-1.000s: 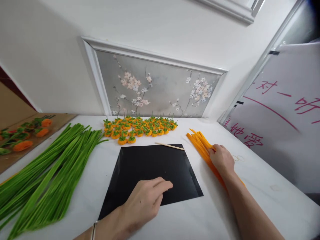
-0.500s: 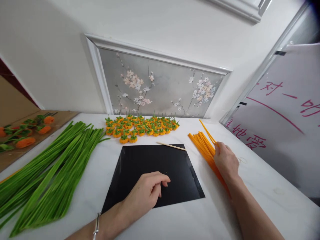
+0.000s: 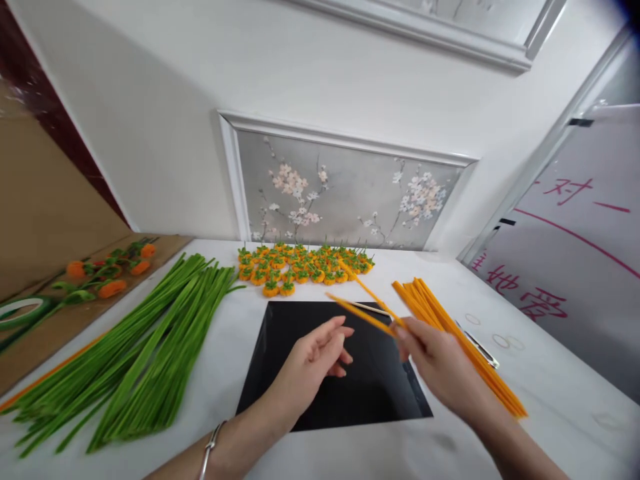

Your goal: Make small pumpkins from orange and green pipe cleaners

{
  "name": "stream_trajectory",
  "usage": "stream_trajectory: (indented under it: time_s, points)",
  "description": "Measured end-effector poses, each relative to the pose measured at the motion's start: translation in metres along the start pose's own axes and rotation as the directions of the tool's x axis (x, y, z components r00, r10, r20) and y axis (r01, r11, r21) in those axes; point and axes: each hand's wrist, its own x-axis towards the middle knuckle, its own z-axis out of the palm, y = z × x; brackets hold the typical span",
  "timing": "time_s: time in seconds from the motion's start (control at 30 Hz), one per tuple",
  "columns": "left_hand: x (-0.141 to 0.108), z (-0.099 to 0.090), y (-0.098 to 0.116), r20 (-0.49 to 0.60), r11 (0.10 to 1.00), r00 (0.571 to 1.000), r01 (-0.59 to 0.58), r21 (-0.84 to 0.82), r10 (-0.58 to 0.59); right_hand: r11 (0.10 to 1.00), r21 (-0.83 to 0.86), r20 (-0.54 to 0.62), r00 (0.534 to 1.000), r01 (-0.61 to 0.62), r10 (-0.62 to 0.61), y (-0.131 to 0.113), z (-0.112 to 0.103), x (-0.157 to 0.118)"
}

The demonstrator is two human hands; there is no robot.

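My right hand (image 3: 433, 350) pinches fuzzy orange pipe cleaners (image 3: 364, 315) near one end; two strands fan out to the upper left, above a black mat (image 3: 275, 353). Facing it, over the middle of the mat, my left hand (image 3: 317, 357) holds nothing, its fingers curved and apart. To the right of the mat lies a bundle of orange pipe cleaners (image 3: 425, 300), partly covered by my right hand. A thin wooden stick (image 3: 373, 309) rests at the mat's far edge, partly behind the held strands.
Many small orange pumpkin-like pieces with green tops (image 3: 303, 272) sit beyond the mat. Green pipe cleaners (image 3: 145, 360) are spread at left, beside cardboard holding orange flowers (image 3: 113, 288) and green tape (image 3: 25, 312). A slim metal tool (image 3: 481, 348) and thin rings (image 3: 501, 341) lie at right.
My right hand has moved left from the orange bundle to above the mat, carrying the pipe cleaners. My left hand has turned and its fingers have spread. The view has shifted left and up.
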Motion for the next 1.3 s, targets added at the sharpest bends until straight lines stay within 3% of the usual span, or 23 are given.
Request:
stream_trajectory:
  time_s: [0.13,0.27,0.37,0.47,0.57,0.83,0.93,1.13,1.3]
  points:
    - [0.0,-0.001,0.012,-0.025,0.983,1.0,-0.009,-0.185,0.004,0.905,0.394,0.336,0.942,-0.16,0.02,-0.028,0.046,-0.015]
    - [0.002,-0.008,0.012,-0.136,0.987,0.991,-0.029,-0.158,0.008,0.771,0.565,0.496,0.868,-0.294,-0.033,-0.037,0.075,-0.02]
    - [0.001,-0.01,0.01,-0.147,0.99,0.989,-0.036,-0.137,0.016,0.764,0.605,0.448,0.889,-0.225,-0.093,-0.044,0.076,-0.013]
    - [0.0,-0.009,0.008,-0.06,0.994,0.998,-0.013,-0.108,0.006,0.771,0.618,0.33,0.941,-0.155,-0.075,-0.052,0.071,-0.001]
    - [0.001,-0.01,0.005,-0.033,0.997,0.999,0.009,-0.079,-0.012,0.779,0.619,0.272,0.958,-0.099,-0.094,-0.054,0.07,0.007]
    - [0.008,-0.016,0.002,-0.127,0.995,0.991,0.061,0.082,-0.051,0.668,0.709,0.316,0.949,-0.227,-0.013,-0.04,0.077,0.002]
    - [0.007,-0.013,0.003,-0.137,0.985,0.988,0.084,0.15,-0.064,0.718,0.667,0.263,0.964,-0.201,0.026,-0.031,0.076,0.003]
    - [0.005,-0.009,-0.004,-0.035,0.989,0.989,0.147,0.005,-0.147,0.818,0.563,0.239,0.971,-0.114,-0.029,-0.029,0.08,0.002]
    - [0.007,-0.014,-0.007,-0.094,0.994,0.991,0.092,-0.056,-0.097,0.807,0.578,0.285,0.957,-0.125,-0.055,-0.035,0.079,-0.002]
